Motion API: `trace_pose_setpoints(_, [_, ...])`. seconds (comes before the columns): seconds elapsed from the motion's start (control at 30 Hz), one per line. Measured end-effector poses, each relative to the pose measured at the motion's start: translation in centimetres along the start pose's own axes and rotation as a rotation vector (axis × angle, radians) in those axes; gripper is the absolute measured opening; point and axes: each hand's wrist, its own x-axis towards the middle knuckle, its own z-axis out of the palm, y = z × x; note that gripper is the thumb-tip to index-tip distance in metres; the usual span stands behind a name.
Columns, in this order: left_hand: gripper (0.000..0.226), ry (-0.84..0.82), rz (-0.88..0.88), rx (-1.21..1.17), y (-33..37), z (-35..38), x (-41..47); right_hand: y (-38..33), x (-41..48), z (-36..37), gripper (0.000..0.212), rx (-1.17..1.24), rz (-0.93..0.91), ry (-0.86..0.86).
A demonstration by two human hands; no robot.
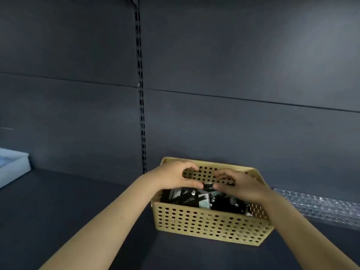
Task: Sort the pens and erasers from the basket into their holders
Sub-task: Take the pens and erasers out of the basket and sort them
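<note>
A tan perforated basket [210, 225] stands on the dark shelf, right of centre. Inside lie several black pens and small erasers [196, 199] in a jumble. Both my hands hover over the basket's back half. My left hand [175, 175] and my right hand [239, 185] meet over a short black pen [208, 186], each pinching one end of it between thumb and fingers. The fingertips partly hide the pen.
A clear plastic holder [319, 205] lies along the shelf's back on the right. A white tray [13, 166] sits at the far left. A slotted black upright [141, 94] runs down the dark back wall behind the basket.
</note>
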Motion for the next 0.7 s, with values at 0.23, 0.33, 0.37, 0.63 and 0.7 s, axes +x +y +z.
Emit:
trace_pose_setpoints(0.23, [0.101, -0.266, -0.021, 0.217, -0.3, -0.5, 1.1, 1.4, 0.7, 0.5, 0.094, 0.048, 0.089, -0.13])
trace_pose_setpoints(0.33, [0.106, -0.383, -0.028, 0.272, -0.5, -0.9, 1.7, 1.4, 0.7, 0.3, 0.096, 0.018, 0.086, -0.208])
trace_pose_setpoints(0.37, [0.108, -0.408, -0.034, 0.288, -0.5, -1.0, 1.8, 1.2, 0.6, 0.2, 0.088, 0.031, 0.085, -0.227])
trace_pose_setpoints(0.63, [0.105, -0.325, -0.027, 0.221, -0.3, 0.0, 2.2, 1.4, 0.4, 0.0, 0.068, 0.004, -0.013, -0.231])
trace_pose_setpoints(0.7, [0.108, -0.345, -0.039, 0.213, -0.3, 0.7, 2.2, 1.4, 0.3, 0.0, 0.059, 0.03, -0.04, -0.192])
